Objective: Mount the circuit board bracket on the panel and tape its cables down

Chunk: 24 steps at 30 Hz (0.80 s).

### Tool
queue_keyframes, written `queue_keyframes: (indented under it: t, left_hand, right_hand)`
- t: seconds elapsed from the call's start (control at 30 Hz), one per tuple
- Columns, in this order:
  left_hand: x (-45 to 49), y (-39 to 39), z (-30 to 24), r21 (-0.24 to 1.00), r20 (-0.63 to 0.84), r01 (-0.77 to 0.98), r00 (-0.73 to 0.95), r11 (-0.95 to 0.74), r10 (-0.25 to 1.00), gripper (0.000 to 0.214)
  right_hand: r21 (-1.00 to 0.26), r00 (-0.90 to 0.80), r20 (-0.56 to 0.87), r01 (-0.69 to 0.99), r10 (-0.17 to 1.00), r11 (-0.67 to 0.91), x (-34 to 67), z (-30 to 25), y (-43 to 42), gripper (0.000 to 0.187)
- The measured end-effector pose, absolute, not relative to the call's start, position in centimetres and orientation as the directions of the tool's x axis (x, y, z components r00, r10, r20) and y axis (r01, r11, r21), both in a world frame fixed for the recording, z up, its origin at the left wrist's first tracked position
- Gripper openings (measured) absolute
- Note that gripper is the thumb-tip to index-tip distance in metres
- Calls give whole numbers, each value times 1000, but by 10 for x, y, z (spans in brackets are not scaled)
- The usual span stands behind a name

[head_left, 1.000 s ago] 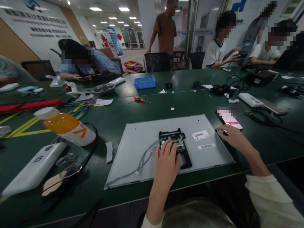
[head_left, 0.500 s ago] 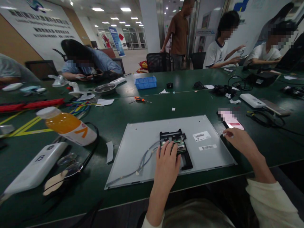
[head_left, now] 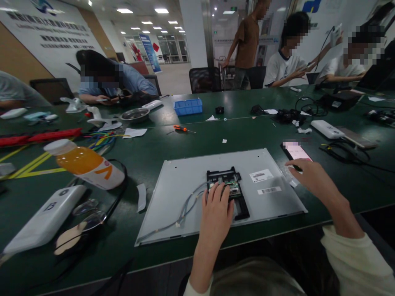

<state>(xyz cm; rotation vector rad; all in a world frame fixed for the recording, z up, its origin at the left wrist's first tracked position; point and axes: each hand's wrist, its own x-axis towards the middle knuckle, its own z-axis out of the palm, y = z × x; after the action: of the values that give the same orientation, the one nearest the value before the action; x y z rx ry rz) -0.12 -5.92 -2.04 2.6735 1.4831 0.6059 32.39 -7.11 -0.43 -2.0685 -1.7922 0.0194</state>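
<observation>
A grey metal panel (head_left: 191,172) lies flat in front of me, with a black plastic bracket (head_left: 242,207) and a green circuit board (head_left: 235,188) at its middle. My left hand (head_left: 217,205) rests on the board and bracket, fingers stretched out. Thin grey cables (head_left: 185,205) run from the board to the panel's near left corner. Beyond the panel's right edge, my right hand (head_left: 311,174) hovers palm down, thumb and forefinger slightly apart with nothing seen between them. Below it lies a small clear plastic piece (head_left: 292,181); a phone (head_left: 296,151) with a lit screen is just beyond.
At left stand a tilted orange drink bottle (head_left: 89,164), a white power bank (head_left: 46,220) and glasses (head_left: 92,220). Farther back are an orange screwdriver (head_left: 182,128), a blue basket (head_left: 188,107) and a metal bowl (head_left: 135,115). Cables (head_left: 345,154) lie at right; several people are around.
My right hand has opened its pinch and shifted slightly up, over part of the phone. The clear piece now shows on the table below it. My left hand stays on the board.
</observation>
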Motion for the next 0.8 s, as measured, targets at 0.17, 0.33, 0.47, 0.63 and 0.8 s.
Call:
queue_keyframes:
  t: [0.17, 0.33, 0.47, 0.63, 0.8]
  left_hand:
    - [-1, -59, -20, 208, 321, 813, 469, -544, 823, 35]
    - [-1, -61, -21, 217, 318, 811, 467, -543, 825, 35]
    - [-2, -62, -22, 222, 327, 805, 470, -550, 820, 35]
    - [-3, -63, -24, 228, 320, 803, 472, -550, 822, 35]
    - [-4, -65, -24, 224, 331, 802, 472, -554, 817, 36]
  right_hand:
    - [-291, -5, 221, 954, 975, 71, 283, 25, -11, 31]
    - [-171, -82, 124, 980, 989, 102, 230, 20, 59, 32]
    - [-134, -127, 116, 981, 985, 143, 205, 12, 103, 35]
    - [-79, -139, 94, 986, 986, 146, 191, 4, 141, 31]
    - [-35, -133, 74, 990, 988, 136, 183, -4, 159, 25]
